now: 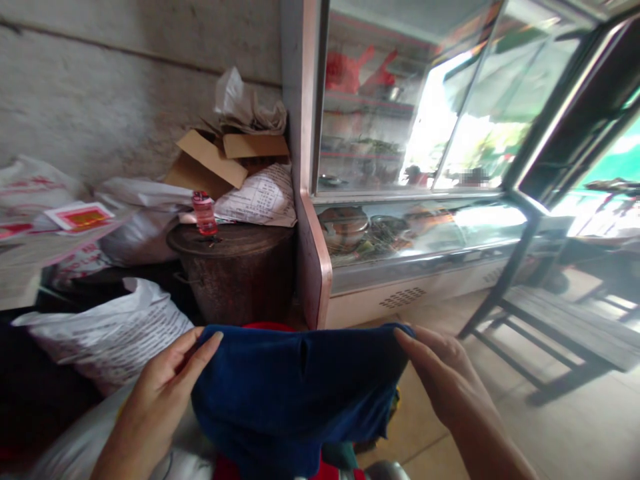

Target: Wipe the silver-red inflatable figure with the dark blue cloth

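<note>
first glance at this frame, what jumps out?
A dark blue cloth stretched low at centre, its top edge pinched by the left hand and right hand. Behind, a glass display fridge fills the right; a round lidded drum with a small pink bottle stands left of it.

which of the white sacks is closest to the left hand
The printed white sack just beside the left hand, low on the left. The other sacks lie farther back against the wall.
</note>
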A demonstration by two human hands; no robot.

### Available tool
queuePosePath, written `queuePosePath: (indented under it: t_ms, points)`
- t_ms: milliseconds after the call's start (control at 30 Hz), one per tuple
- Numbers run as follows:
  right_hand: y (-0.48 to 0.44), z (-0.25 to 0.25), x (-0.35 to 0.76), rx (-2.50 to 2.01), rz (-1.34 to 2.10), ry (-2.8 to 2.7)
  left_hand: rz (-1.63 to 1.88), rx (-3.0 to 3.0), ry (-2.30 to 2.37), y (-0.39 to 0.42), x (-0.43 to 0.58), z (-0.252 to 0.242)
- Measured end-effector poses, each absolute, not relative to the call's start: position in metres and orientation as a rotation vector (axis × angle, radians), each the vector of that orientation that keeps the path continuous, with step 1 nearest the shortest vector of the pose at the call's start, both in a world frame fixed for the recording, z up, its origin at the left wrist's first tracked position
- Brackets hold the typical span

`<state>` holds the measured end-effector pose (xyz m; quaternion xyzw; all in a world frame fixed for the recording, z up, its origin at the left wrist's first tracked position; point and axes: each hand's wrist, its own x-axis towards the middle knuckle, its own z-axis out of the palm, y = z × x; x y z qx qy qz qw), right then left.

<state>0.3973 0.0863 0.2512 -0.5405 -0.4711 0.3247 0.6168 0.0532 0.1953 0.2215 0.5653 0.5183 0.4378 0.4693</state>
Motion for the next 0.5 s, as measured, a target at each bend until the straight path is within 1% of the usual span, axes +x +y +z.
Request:
queuePosePath:
  t_ms: [100, 267, 400, 500]
  points:
    - [0.086, 0.252, 0.397, -1.173, 0.661, -1.055, 0.934, 1.237, 1.175, 0.192, 0.055, 0.227]
    - [0.093, 0.256, 0.398, -1.181, 0.413, -1.153, 0.74, 1.419, 0.952, 0.188, 0.055, 0.224]
    - [0.112, 0.263, 0.401, -1.229, 0.462, -1.184, 0.536, 1.497, 1.039, 0.184, 0.06, 0.233]
    - [0.132, 0.269, 0.406, -1.245, 0.471, -1.15, 0.52, 1.621, 1.102, 0.184, 0.064, 0.242]
